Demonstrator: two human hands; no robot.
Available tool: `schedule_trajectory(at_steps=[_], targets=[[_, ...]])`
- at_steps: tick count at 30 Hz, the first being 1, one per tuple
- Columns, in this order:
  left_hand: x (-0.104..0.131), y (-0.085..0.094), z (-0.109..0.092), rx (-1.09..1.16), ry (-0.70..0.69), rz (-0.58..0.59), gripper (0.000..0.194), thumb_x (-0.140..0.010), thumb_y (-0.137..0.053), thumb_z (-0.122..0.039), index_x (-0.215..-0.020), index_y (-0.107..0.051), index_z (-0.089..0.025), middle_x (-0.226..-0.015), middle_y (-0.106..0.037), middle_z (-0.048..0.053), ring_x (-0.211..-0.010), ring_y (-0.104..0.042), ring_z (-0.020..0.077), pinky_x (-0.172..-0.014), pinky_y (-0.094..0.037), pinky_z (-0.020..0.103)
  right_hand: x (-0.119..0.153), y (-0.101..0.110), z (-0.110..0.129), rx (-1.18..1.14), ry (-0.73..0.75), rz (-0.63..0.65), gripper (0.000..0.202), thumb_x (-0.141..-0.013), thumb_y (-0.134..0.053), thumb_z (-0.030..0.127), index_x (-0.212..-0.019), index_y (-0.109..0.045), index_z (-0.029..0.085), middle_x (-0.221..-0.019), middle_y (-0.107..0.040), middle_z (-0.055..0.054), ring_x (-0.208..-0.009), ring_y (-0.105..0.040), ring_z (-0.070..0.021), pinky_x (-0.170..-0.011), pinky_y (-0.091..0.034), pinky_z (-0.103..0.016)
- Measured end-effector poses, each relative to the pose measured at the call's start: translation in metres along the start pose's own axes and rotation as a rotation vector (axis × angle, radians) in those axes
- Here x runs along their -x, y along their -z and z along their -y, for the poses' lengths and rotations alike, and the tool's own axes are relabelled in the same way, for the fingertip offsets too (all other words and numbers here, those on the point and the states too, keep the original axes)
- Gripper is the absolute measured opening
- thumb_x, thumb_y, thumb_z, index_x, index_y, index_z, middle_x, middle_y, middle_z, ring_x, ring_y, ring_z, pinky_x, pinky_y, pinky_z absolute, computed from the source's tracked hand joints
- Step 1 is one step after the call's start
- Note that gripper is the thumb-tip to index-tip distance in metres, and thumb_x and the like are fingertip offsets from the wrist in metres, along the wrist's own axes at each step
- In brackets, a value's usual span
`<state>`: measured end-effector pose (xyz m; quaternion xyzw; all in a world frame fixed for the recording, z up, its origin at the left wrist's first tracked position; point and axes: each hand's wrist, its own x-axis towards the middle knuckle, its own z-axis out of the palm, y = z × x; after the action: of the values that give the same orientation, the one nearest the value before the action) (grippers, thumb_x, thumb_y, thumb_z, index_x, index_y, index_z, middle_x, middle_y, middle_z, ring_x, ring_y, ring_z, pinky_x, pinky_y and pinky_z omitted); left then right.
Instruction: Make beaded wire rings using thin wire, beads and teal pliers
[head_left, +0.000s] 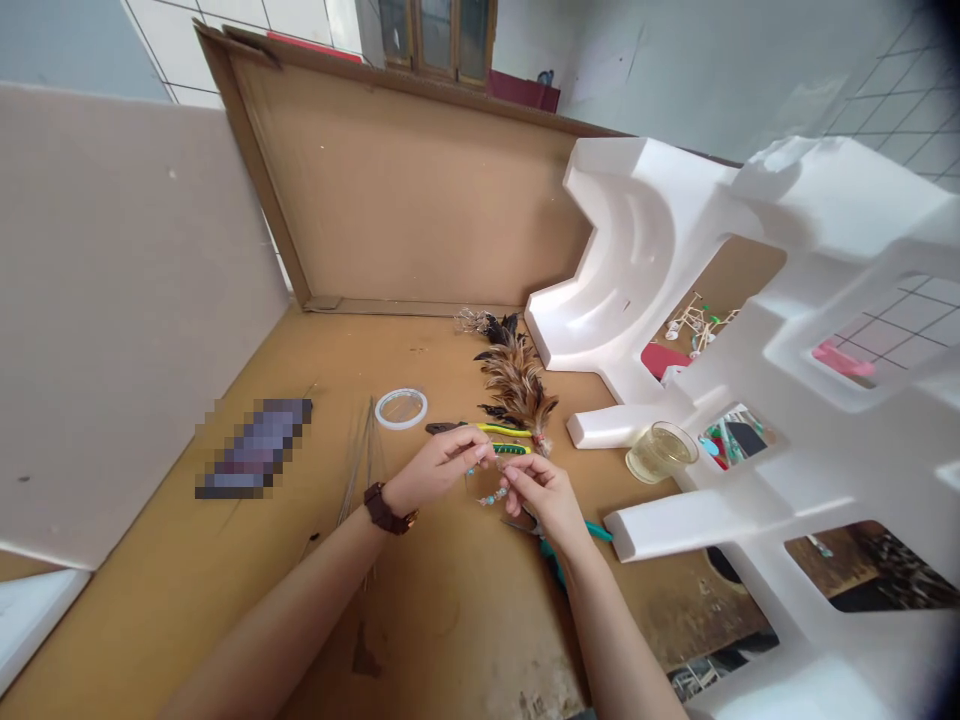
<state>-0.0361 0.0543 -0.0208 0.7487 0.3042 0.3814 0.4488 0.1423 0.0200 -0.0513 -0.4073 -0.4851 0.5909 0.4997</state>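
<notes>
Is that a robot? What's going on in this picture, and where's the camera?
No robot here! These are a person's own bare hands: the left hand, wearing a dark brown wristband, and the right hand. One camera, worn on the person's head, took this picture looking forward and down.

The fingertips of both hands pinch a thin strand with small light-blue and pink beads. On the brown table lie brown and black feathers, a white ring-shaped roll, yellow-and-green-handled pliers and a teal-handled tool, partly hidden. At the right, a clear glass of pale yellow liquid stands near a big white foam frame. The blocky patch at left is too blurred to name.
</notes>
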Motion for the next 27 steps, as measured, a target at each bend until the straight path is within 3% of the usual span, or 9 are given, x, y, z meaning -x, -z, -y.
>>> schedule_trajectory(at_steps=[3,5,14,21,27], targets=[[-0.002,0.003,0.002,0.003,-0.06,0.086,0.027,-0.089,-0.04,-0.031,-0.079,-0.059,-0.013,-0.086,-0.058,0.007,-0.083,-0.053,0.016,-0.08,-0.041,0.029,0.003,0.003,-0.005,-0.008,0.019,0.048,0.041,-0.073,-0.065,0.034,-0.11,-0.053,0.022,-0.065,-0.06,0.004,-0.042,-0.052,-0.007,-0.042,-0.041,-0.02],[-0.002,0.002,0.003,0.005,-0.041,0.114,0.028,-0.089,-0.039,-0.031,-0.078,-0.058,-0.014,-0.085,-0.057,0.007,-0.081,-0.053,0.0159,-0.078,-0.042,0.029,0.005,0.005,-0.007,0.014,0.02,0.065,0.046,-0.074,-0.064,0.034,-0.116,-0.05,0.022,-0.066,-0.06,0.004,-0.042,-0.051,-0.0068,-0.043,-0.041,-0.02],[-0.002,-0.003,0.008,-0.024,-0.004,0.159,0.025,-0.089,-0.039,-0.029,-0.08,-0.058,-0.015,-0.082,-0.058,0.007,-0.08,-0.051,0.016,-0.075,-0.04,0.027,0.01,0.009,-0.007,0.12,-0.1,-0.032,0.028,-0.072,-0.064,0.044,-0.077,-0.057,0.017,-0.059,-0.06,0.002,-0.038,-0.048,-0.0066,-0.039,-0.036,-0.019],[-0.001,-0.01,-0.003,0.013,0.152,0.065,0.017,-0.085,-0.047,-0.028,-0.08,-0.057,-0.015,-0.08,-0.059,0.004,-0.078,-0.053,0.015,-0.073,-0.041,0.026,0.012,0.006,-0.008,0.21,-0.065,-0.057,0.027,-0.074,-0.062,0.043,-0.075,-0.06,0.017,-0.06,-0.06,0.001,-0.04,-0.05,-0.008,-0.042,-0.037,-0.02],[-0.001,-0.021,-0.002,0.213,0.221,0.078,0.021,-0.083,-0.048,-0.031,-0.071,-0.05,-0.014,-0.069,-0.052,0.0,-0.055,-0.046,0.0081,-0.052,-0.038,0.02,0.01,0.004,-0.013,0.202,-0.068,-0.059,0.025,-0.073,-0.064,0.042,-0.074,-0.061,0.017,-0.059,-0.06,0.001,-0.041,-0.052,-0.0088,-0.045,-0.04,-0.022]])
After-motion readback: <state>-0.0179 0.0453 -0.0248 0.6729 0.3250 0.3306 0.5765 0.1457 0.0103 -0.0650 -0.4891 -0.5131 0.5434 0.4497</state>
